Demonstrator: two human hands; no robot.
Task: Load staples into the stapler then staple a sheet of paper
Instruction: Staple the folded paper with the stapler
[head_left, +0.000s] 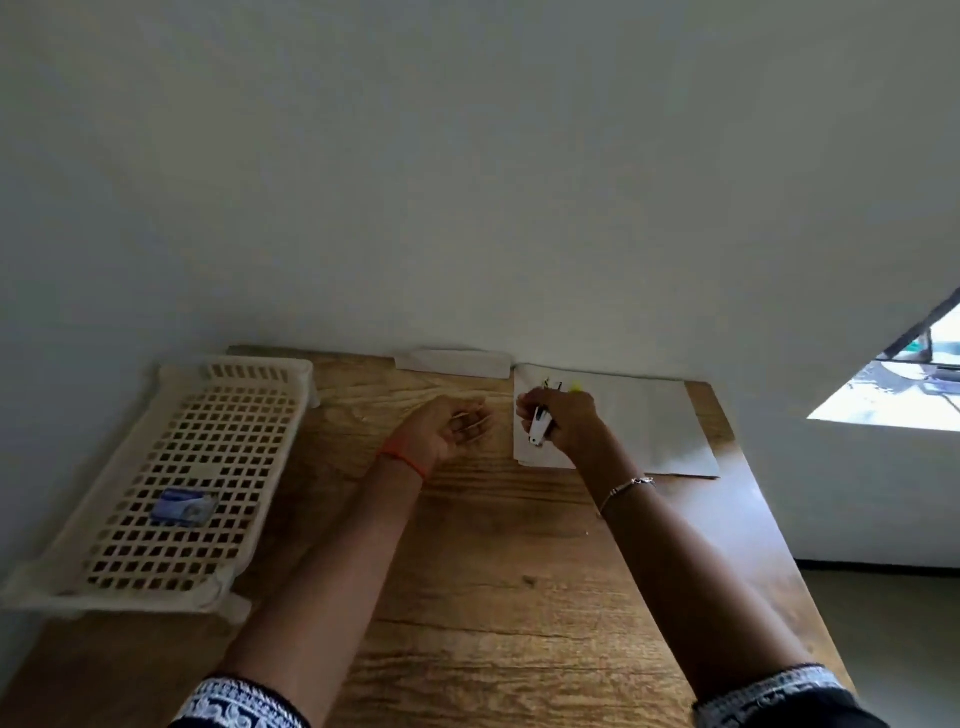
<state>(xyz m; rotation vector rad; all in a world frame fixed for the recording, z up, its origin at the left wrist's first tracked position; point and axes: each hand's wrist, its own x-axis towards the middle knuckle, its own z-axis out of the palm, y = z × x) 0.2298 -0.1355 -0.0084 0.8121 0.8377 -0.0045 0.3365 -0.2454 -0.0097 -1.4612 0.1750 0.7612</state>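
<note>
Right hand (566, 423) — grip wrapped around stapler (540, 427) over paper (649, 426); left hand (449, 428) curled, contents unclear — steady stapler while feeding staples squarely.

Bare table (493, 571) lies open between the basket (171, 483) at left and paper (649, 431) at right.

Right hand (563, 423) hides most of the stapler (540, 434). Beside it, the left hand (447, 431) curls over something too blurred to identify. Both sleeves cut off below.
</note>
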